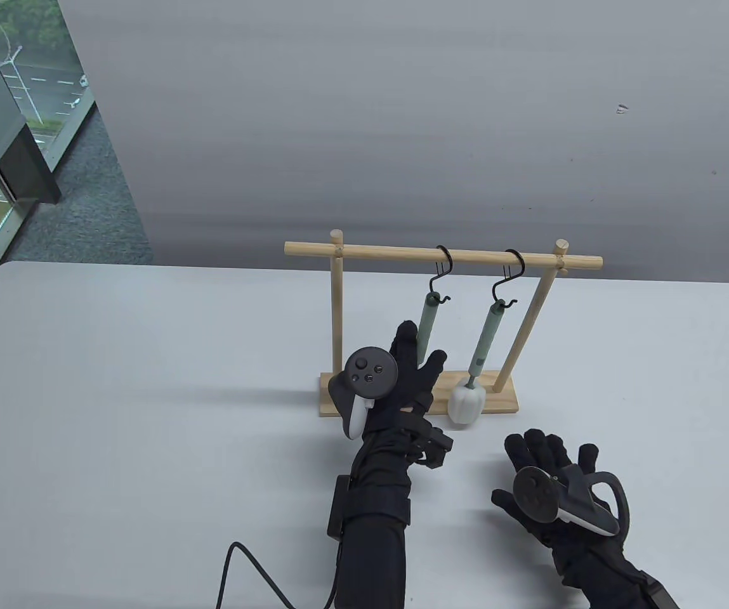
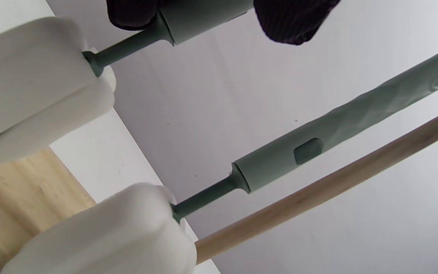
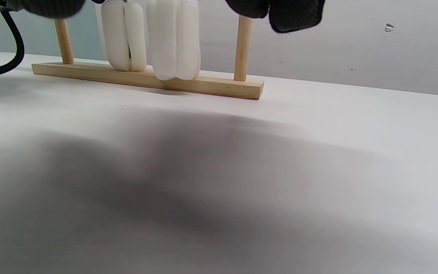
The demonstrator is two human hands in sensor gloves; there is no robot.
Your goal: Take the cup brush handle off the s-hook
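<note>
Both cup brushes still hang on the wooden rack at the middle of the table view, so nothing is unhooked yet: the left cup brush handle sits on its s-hook, and the right brush stays on its own hook. Our left hand reaches up with fingers spread around that handle's lower end, though we cannot tell if they grip it. Our right hand rests on the desk at lower right, fingers loosely spread, holding nothing.

Pale unfinished wooden rack, black metal s-hooks, matt green plastic brush handles, white foam heads, black knit cloth gloves
</note>
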